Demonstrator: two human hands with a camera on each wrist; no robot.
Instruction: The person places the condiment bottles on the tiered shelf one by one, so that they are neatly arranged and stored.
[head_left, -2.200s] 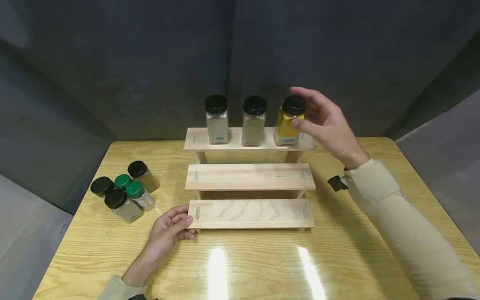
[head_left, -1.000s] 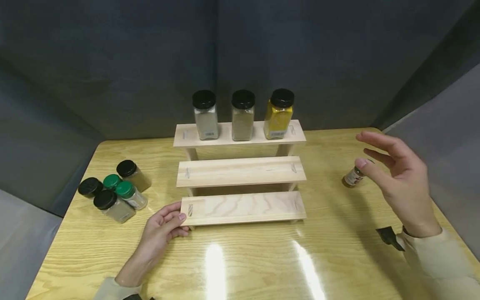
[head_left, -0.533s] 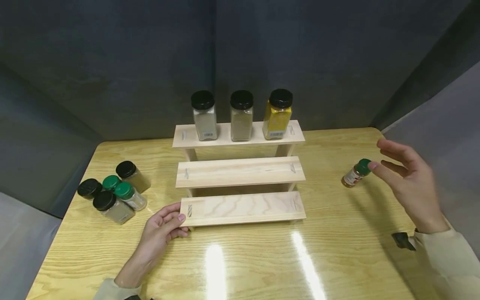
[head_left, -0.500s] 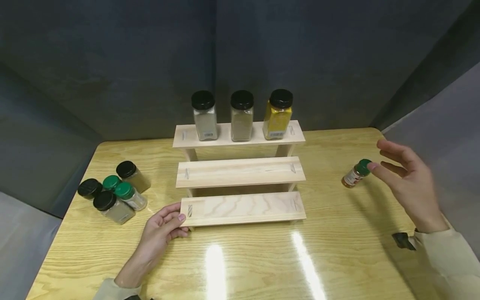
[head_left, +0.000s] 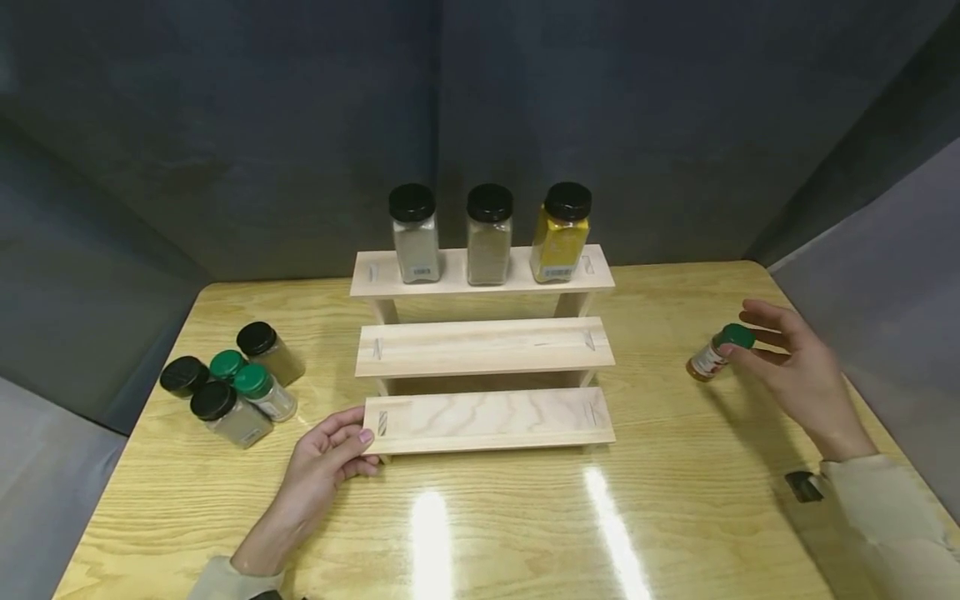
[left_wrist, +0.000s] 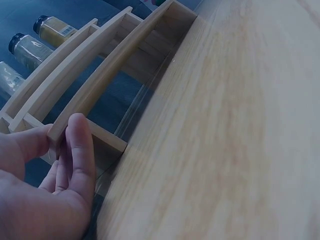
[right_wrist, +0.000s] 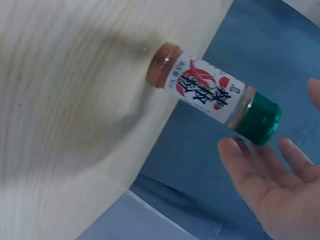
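Note:
My left hand (head_left: 324,457) pinches the left end of the lowest step of a three-tier wooden rack (head_left: 491,421), thumb on top and fingers beneath. In the left wrist view, that hand (left_wrist: 55,175) grips the board's end. Far to the right, my right hand (head_left: 798,375) is spread around the green cap of a small spice jar (head_left: 708,360) standing on the table. The right wrist view shows this jar (right_wrist: 205,90) with reddish contents and a chili label; the fingers (right_wrist: 245,170) stay just off the cap.
Three black-capped jars stand on the top tier: a pale one (head_left: 417,250), a tan one (head_left: 489,250) and a yellow one (head_left: 559,250). Several black- and green-capped jars (head_left: 238,421) cluster on the table's left. Dark curtains (head_left: 300,125) enclose the back and sides.
My right hand has let go of the yellow jar on the top tier and moved right, then lowered toward the green-capped jar. The left hand keeps its hold on the rack.

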